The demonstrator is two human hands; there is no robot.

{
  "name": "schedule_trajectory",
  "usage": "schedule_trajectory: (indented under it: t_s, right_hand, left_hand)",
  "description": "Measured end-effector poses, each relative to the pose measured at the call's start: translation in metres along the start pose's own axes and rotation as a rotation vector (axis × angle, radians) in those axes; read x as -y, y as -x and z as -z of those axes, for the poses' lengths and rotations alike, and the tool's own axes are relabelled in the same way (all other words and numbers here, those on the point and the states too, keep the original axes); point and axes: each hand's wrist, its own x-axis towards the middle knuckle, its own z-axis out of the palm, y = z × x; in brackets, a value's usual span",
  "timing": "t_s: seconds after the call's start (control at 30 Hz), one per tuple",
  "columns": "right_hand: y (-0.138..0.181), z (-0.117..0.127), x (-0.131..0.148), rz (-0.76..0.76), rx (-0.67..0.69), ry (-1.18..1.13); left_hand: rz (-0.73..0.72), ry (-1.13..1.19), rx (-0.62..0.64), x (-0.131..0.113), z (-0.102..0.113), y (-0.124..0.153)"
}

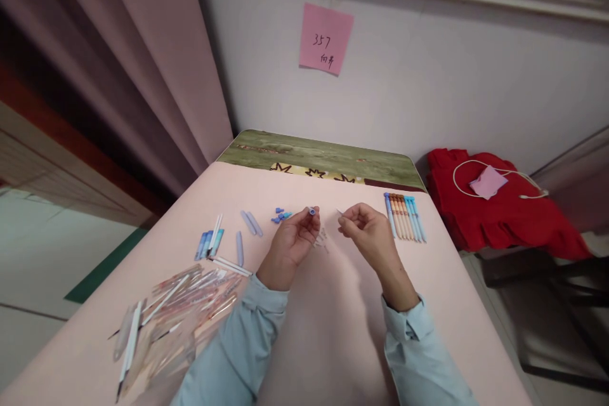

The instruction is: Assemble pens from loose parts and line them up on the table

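My left hand [295, 238] is closed around a blue pen barrel [312, 210], its round hollow end pointing up and toward me. Opposite it, my right hand [366, 228] pinches a small, thin whitish piece [339, 210], too small to name surely. The two hands are apart above the table. Several tiny thin parts [322, 238], perhaps springs, lie between them. Just beyond my left hand are several small blue pen pieces [280, 214]. To its left rest pale blue-grey tubes [251, 223] and blue barrel sections [208, 243].
White pen refills [231, 265] and a heap of clear and pinkish pen parts [190, 304] cover the table's left side. A row of pens [404, 217] in blue, brown and light blue lies at the right. A red cloth-covered seat [504, 216] stands beyond the table's right edge.
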Motion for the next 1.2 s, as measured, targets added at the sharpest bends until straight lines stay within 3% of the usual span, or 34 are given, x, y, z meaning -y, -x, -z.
schedule_trajectory:
  t_s: [0.17, 0.33, 1.2]
  right_hand:
    - [0.010, -0.008, 0.016, 0.058, 0.056, -0.018]
    - [0.010, -0.007, 0.017, 0.078, 0.018, 0.058]
    - [0.011, -0.002, 0.021, 0.026, 0.055, 0.076]
  left_hand:
    - [-0.048, -0.048, 0.056, 0.012, 0.003, -0.002]
    - [-0.054, -0.086, 0.077, 0.020, 0.004, -0.001]
    - [-0.071, -0.136, 0.140, 0.026, 0.006, 0.004]
